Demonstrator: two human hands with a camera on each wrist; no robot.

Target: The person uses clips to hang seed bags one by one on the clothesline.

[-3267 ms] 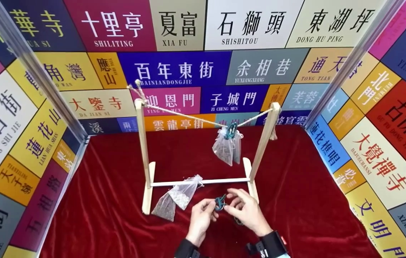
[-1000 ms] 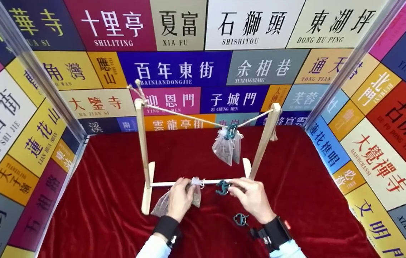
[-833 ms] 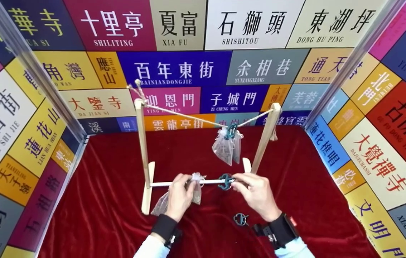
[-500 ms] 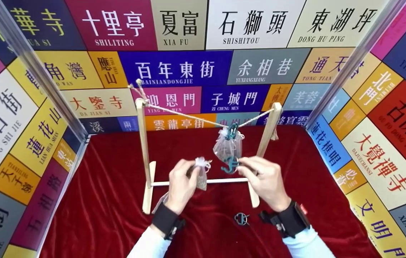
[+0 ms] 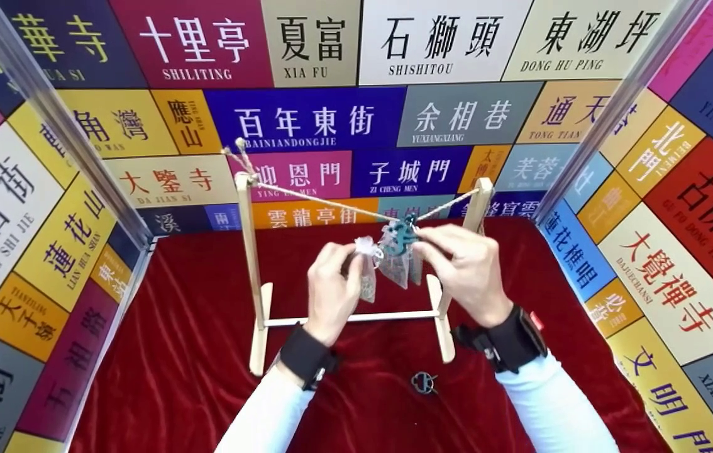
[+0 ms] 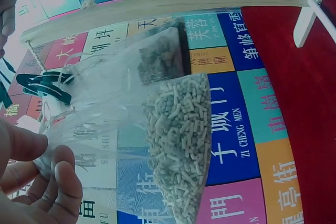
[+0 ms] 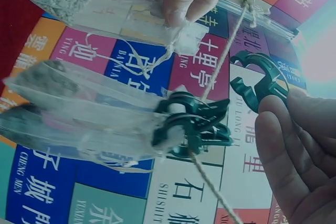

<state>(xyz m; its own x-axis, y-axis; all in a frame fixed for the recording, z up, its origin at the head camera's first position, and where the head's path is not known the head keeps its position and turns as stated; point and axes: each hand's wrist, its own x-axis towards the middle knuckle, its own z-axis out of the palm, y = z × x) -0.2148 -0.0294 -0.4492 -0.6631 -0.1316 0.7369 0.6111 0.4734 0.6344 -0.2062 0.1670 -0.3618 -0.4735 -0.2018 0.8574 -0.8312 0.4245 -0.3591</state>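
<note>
My left hand pinches the gathered neck of a sheer drawstring bag. Pale short pellets fill its bottom, as the left wrist view shows. In my right hand, thumb and fingers pinch a green plastic spring clip with its jaws spread. The held clip is close to the rope, apart from the held bag. Beside it, other green clips fasten sheer bags to the rope. One hanging bag has dark contents.
A wooden frame carries the sagging rope between two posts, with a white crossbar low down. Another green clip lies on the red cloth in front. Walls printed with place names enclose the back and sides.
Both hands have risen from the cloth to just below the rope. My left hand has lifted the pellet bag; my right hand has carried its clip up beside the hanging bags.
</note>
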